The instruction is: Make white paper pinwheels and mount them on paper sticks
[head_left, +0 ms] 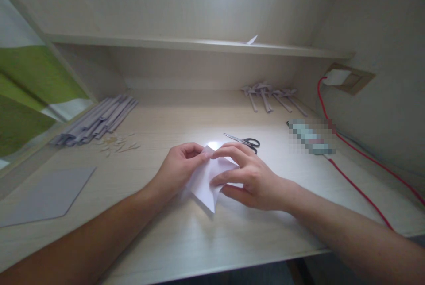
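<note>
Between my hands, over the middle of the desk, is a sheet of white paper point(204, 183) with creases and a pointed lower corner. My left hand point(181, 165) pinches its upper left edge between thumb and fingers. Bent over the paper from the other side, my right hand point(247, 174) has its index fingertip by the top edge and another fingertip pressed on the face; its thumb is partly hidden beneath. Just behind my right hand lies a pair of scissors point(250, 142) with black handles, blades pointing left.
Rolled paper sticks point(99, 119) are stacked at the left, near small pale scraps point(117, 142). Flat paper point(53, 194) lies front left. Paper pinwheels point(265, 92) stand back right. A blurred-out device point(310, 136) connects to a red cable point(361, 198). A shelf point(199, 45) spans the back.
</note>
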Action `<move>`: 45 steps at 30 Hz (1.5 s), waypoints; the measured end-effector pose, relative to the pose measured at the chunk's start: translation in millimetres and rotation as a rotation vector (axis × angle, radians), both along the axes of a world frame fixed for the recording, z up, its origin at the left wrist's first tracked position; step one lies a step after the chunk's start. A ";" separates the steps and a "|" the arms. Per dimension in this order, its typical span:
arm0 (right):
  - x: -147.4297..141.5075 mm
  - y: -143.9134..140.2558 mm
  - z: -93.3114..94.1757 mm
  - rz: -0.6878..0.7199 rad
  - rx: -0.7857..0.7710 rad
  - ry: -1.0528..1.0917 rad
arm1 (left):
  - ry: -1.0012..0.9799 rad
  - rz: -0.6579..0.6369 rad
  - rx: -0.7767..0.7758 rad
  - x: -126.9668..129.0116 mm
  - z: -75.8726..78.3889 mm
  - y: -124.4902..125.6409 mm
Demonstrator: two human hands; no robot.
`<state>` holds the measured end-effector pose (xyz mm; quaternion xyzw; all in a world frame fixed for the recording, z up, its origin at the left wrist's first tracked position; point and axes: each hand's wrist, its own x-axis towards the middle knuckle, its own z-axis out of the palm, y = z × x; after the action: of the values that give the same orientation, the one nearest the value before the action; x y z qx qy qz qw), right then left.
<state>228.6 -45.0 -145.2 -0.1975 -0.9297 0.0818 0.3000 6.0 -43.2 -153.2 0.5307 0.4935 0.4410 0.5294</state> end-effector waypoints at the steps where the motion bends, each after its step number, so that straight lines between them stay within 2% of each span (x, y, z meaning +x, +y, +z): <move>1: 0.1 0.4 0.2 0.004 -0.007 0.000 | 0.004 0.007 0.007 0.0 0.2 0.1; 7: -3.6 5.0 -4.2 -0.022 -0.072 0.133 | -0.025 0.006 0.024 0.6 -1.7 0.6; 14: -4.1 5.2 -5.5 -0.131 -0.147 0.312 | -0.114 -0.085 0.012 1.7 -10.7 -1.2; 17: -3.1 4.8 -5.5 -0.183 -0.215 0.321 | -0.074 -0.097 0.019 1.3 -9.6 -3.0; 22: -3.5 5.2 -5.3 -0.160 -0.369 0.293 | -0.016 -0.136 0.037 0.9 -5.1 -3.7; 25: -3.4 5.0 -5.8 -0.200 -0.432 0.302 | 0.012 -0.132 0.063 2.1 -1.3 -4.4; 32: -1.6 5.6 -6.8 -0.294 -0.479 0.324 | 0.041 -0.085 0.111 2.6 3.1 -8.3; 38: -2.1 5.4 -5.9 -0.258 -0.521 0.341 | 0.094 -0.094 0.242 0.4 1.8 -11.9; 45: -1.6 3.5 -4.7 -0.232 -0.537 0.360 | 0.148 -0.070 0.284 0.1 -3.7 -13.7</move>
<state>227.0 -41.5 -149.9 -0.3561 -0.7786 0.3224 0.4038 6.1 -56.9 -156.9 0.6482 0.4449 0.4473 0.4264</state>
